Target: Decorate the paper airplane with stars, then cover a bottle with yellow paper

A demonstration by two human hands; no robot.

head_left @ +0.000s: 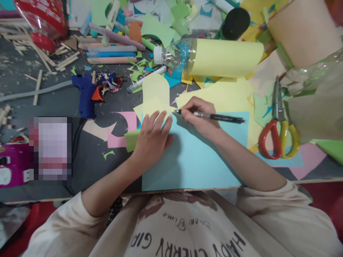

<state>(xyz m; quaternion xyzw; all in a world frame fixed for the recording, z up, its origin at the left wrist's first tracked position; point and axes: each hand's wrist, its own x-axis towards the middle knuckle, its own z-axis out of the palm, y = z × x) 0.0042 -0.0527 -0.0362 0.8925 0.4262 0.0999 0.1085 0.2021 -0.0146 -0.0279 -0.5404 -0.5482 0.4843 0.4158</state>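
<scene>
My right hand is closed around a black pen, its tip pointing left at the edge of a pale yellow paper piece. Fingers spread, my left hand lies flat on the lower end of that round-topped yellow paper piece. Under both hands is a light blue sheet. A larger yellow sheet lies beyond my right hand, partly beneath the blue one. Just behind the hands, a clear plastic bottle wrapped in yellow paper rests on its side.
Scissors with red and yellow handles lie at the right. A blue glue gun with a cord sits at the left, near a blurred phone-like object. Markers, wooden sticks, paper scraps and a red-labelled bottle crowd the back.
</scene>
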